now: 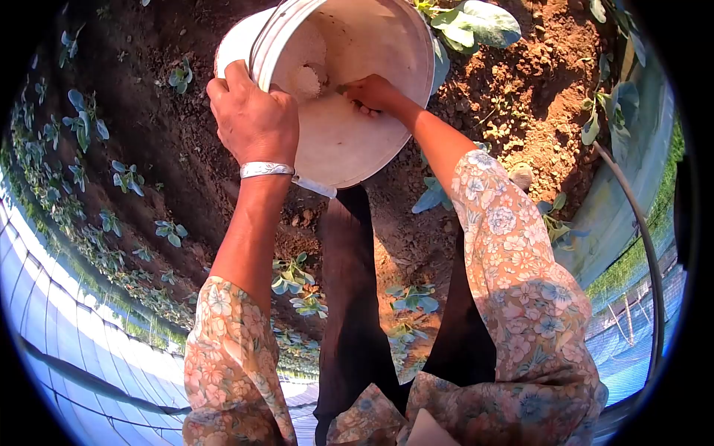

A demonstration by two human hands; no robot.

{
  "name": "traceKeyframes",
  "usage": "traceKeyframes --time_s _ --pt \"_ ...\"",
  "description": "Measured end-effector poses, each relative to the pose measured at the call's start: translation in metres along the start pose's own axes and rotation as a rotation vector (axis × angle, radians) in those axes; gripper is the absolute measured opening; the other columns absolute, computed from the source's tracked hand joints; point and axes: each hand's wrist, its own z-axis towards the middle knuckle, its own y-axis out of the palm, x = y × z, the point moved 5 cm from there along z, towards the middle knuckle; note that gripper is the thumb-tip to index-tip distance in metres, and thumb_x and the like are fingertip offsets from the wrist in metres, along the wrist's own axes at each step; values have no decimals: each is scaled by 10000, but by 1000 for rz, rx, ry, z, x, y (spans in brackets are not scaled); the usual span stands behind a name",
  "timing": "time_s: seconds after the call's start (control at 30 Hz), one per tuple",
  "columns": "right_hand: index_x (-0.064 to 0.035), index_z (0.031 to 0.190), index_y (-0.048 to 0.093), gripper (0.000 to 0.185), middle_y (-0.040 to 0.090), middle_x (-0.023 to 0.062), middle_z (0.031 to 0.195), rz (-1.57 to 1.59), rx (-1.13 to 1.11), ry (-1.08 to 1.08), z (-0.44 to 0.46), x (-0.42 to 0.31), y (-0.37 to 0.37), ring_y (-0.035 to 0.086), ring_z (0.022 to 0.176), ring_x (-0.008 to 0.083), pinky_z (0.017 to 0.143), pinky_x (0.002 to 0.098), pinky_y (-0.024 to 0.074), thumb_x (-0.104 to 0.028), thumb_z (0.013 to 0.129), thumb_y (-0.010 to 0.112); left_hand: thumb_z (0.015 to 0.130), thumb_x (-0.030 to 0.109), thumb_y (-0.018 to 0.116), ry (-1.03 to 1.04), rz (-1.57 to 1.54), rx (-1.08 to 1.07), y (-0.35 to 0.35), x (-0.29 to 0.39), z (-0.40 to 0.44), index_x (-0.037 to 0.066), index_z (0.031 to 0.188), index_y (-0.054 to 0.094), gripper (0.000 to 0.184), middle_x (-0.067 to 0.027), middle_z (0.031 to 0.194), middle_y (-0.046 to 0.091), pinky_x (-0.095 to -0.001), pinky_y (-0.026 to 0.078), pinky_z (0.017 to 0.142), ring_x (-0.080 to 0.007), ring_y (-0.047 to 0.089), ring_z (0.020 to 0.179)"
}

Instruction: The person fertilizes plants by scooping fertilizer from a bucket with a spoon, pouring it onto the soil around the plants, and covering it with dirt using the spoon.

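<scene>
A white bucket (342, 149) is tilted toward me at the top middle, its inside showing. My left hand (254, 115) is closed over the bucket's rim on the left side. Inside the bucket is my right hand (370, 95), its fingers pinched together at something small and greenish, too small to name. Just left of those fingertips, a whitish, granular material (306, 80) lies in the bucket. The bucket's wire handle with a white grip (315, 186) hangs at the lower rim.
Young leafy plants (128, 178) grow in rows in brown soil (520, 89). A larger plant (476, 26) stands right beside the bucket. A dark hose (639, 215) curves along the right, near plastic sheeting. My legs (349, 297) are below the bucket.
</scene>
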Motion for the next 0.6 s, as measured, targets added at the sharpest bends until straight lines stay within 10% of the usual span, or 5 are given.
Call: traceKeyframes --time_s 0.6 --pt "-87 1324 446 491 585 14 680 575 -189 -119 -221 60 -103 424 437 17 368 172 333 -192 864 582 742 63 447 102 141 2 10 -33 9 38 1156 511 419 -218 1025 535 -448 405 853 -406 507 966"
